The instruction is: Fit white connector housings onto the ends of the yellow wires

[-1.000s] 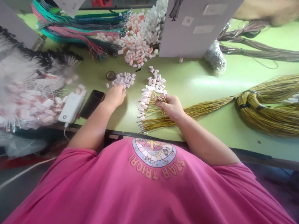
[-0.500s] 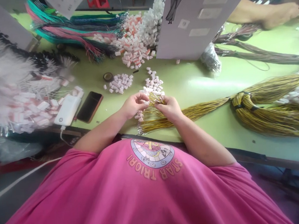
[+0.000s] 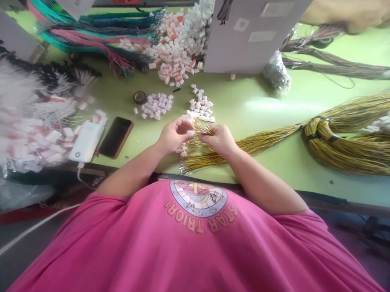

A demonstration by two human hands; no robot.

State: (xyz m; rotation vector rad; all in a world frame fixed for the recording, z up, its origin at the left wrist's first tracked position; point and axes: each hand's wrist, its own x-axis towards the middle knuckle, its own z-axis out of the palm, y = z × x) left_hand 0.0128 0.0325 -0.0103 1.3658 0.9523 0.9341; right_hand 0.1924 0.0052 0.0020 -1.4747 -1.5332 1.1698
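My left hand [image 3: 174, 135] pinches a small white connector housing [image 3: 190, 132] between thumb and fingers, just left of the wire ends. In my right hand [image 3: 222, 140] a fan of yellow-and-black wires [image 3: 268, 137] is gripped close to its metal-tipped ends. More of these wires lie on the table under both hands, some with white housings [image 3: 182, 150] fitted on their ends. Loose white housings [image 3: 201, 106] lie just beyond my hands, and another small pile [image 3: 158, 106] sits farther left. My fingers partly hide where the housing and the wire tips meet.
A phone [image 3: 116, 137] and a white power bank [image 3: 87, 141] with its cable lie left. A tape roll [image 3: 140, 97] stands near the small pile. Behind are orange-white housings [image 3: 176, 63] and a grey partition [image 3: 256, 26]. A co-worker's hand [image 3: 369, 14] is at far right.
My left hand has moved from the left pile of housings rightward to the wire ends, bringing a housing with it. My right hand keeps its hold on the wires.
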